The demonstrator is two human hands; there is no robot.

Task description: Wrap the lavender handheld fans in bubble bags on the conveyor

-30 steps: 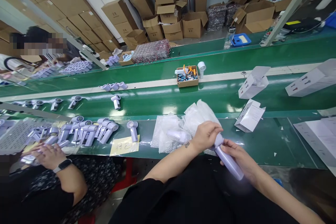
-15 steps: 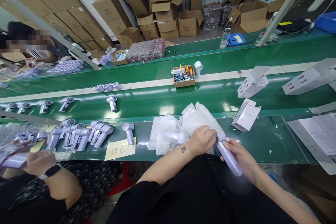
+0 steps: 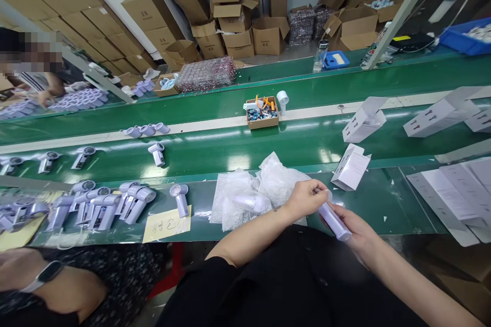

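Lilac plastic in both hands: the fan (image 3: 333,219) sits at the near edge of the bench (image 3: 383,204), right in front of the person. The left hand (image 3: 307,197) is curled over the fan's head end, covering it, and the right hand (image 3: 355,227) cradles the handle from below, fingers wrapped under it. The handle slants down toward the right, tip just past the right palm. Touching the left wrist is a heap of clear bags (image 3: 257,191), crumpled on the green surface, with another pale fan showing through one of them. Just right of the hands stands a small white carton (image 3: 351,167), flap open; a second carton (image 3: 362,121) lies farther out on the belt (image 3: 230,145). To the left, a yellow note (image 3: 166,225) lies by the bench edge, a single fan (image 3: 180,199) just above it, and a cluster of fans (image 3: 111,204) beyond that. A brown parts box (image 3: 262,111) rests past the belt. Bottom left, a co-worker's wrist (image 3: 42,278) wears a watch.
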